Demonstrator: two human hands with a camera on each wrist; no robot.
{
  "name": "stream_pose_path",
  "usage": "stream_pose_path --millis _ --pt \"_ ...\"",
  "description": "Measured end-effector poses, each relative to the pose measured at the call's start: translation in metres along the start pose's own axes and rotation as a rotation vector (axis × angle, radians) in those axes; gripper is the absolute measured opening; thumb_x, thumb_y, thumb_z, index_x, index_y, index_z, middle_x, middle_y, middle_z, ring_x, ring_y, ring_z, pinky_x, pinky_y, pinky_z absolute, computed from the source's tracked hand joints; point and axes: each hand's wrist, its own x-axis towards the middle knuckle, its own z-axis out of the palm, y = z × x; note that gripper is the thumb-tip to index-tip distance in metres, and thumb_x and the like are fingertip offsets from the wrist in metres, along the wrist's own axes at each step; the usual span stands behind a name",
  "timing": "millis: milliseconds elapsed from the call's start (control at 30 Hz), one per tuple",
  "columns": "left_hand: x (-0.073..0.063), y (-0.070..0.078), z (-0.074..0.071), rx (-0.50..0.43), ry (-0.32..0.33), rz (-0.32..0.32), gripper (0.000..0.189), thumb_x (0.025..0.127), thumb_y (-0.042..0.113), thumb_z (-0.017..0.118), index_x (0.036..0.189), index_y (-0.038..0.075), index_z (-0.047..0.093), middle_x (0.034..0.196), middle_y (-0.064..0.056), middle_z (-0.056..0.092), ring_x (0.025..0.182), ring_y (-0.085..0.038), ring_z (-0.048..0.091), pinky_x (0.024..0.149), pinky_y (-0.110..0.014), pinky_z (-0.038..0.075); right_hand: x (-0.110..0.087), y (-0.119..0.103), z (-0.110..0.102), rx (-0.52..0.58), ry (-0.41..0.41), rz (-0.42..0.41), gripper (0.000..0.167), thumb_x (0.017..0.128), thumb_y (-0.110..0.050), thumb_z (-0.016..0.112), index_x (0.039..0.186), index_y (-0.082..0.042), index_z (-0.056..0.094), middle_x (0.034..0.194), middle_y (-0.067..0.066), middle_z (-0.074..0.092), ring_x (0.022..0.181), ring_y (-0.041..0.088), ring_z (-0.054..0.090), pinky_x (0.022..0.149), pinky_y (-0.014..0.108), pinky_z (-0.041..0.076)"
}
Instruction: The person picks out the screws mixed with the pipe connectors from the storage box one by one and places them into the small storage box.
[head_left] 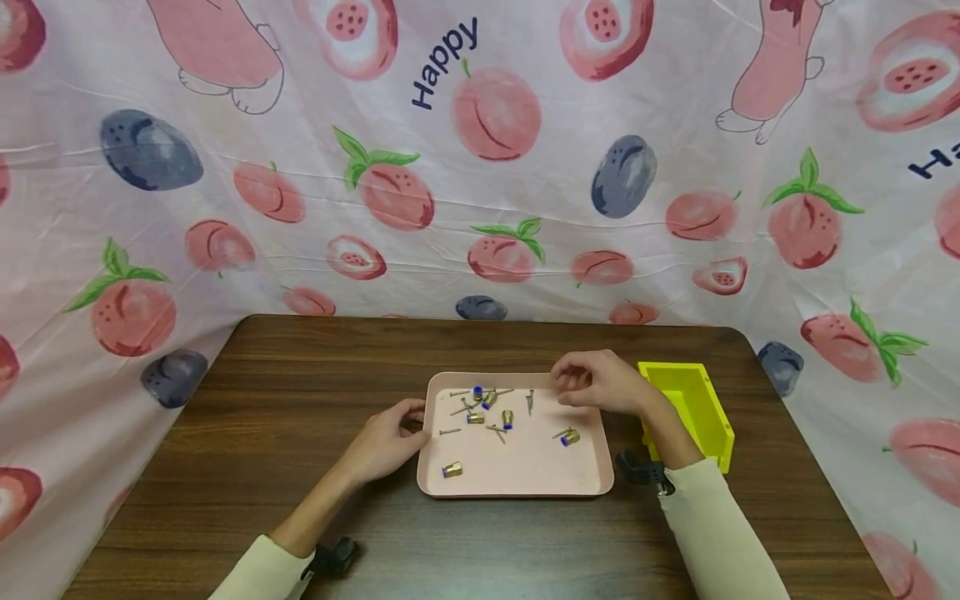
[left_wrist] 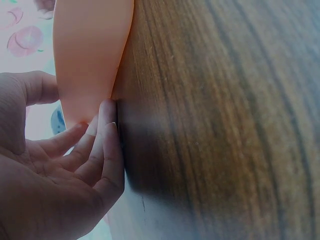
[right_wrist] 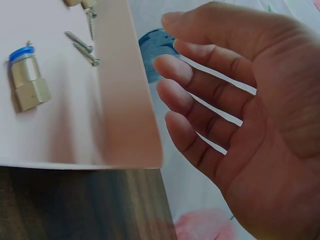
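Note:
A pale pink tray point(head_left: 517, 475) holds brass fittings with blue collars and several screws. At its left side my left hand point(head_left: 386, 442) grips the edge; in the left wrist view the thumb reaches the rim and the fingers point(left_wrist: 112, 135) lie along the outer wall near the tabletop. Over the tray's far right corner is my right hand point(head_left: 600, 383), fingers loosely bent and holding nothing. The right wrist view shows a brass fitting point(right_wrist: 29, 82) and screws point(right_wrist: 82, 47) in the tray, apart from the fingertips. One fitting point(head_left: 452, 470) lies alone near the front left.
A yellow open bin point(head_left: 716, 417) stands right of the tray, partly behind my right forearm. The dark wooden table point(head_left: 300, 358) carries both. A fruit-printed cloth point(head_left: 525, 192) hangs behind and along the sides of the table.

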Motion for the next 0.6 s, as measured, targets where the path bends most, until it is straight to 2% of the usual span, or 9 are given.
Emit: stream_pose_path --millis 167,400,500,600 --pt "0.000 0.001 0.000 -0.003 0.000 -0.009 0.047 0.097 0.011 0.071 0.141 -0.003 0.067 0.124 -0.013 0.077 0.093 -0.017 0.073 0.089 -0.043 0.059 0.001 0.005 0.006 -0.006 -0.030 -0.008 0.029 0.089 -0.003 0.089 0.116 -0.001 0.077 0.095 0.005 0.073 0.085 0.016 0.065 0.079 0.030 0.056" --pt "0.000 0.000 0.000 0.003 0.005 -0.010 0.046 0.097 0.012 0.071 0.141 -0.002 0.067 0.124 -0.013 0.076 0.093 -0.018 0.073 0.089 -0.043 0.059 0.001 0.007 0.012 -0.014 -0.066 -0.010 0.025 0.089 0.000 0.087 0.111 -0.001 0.077 0.091 -0.001 0.071 0.083 0.015 0.064 0.079 0.029 0.056" --pt "0.001 -0.005 0.001 -0.006 0.009 0.014 0.047 0.096 0.015 0.071 0.140 -0.003 0.067 0.123 -0.015 0.077 0.092 -0.020 0.074 0.087 -0.044 0.059 0.001 0.007 0.014 -0.011 -0.075 -0.002 0.024 0.089 0.001 0.087 0.110 -0.002 0.077 0.090 -0.001 0.072 0.083 0.016 0.064 0.079 0.029 0.056" --pt "0.005 -0.018 0.004 -0.007 0.021 0.078 0.048 0.096 0.020 0.070 0.138 -0.004 0.067 0.120 -0.016 0.077 0.089 -0.021 0.074 0.081 -0.041 0.060 0.002 0.007 0.014 -0.018 -0.084 0.008 0.024 0.088 0.002 0.087 0.110 -0.002 0.077 0.090 0.000 0.072 0.083 0.015 0.063 0.080 0.029 0.056"
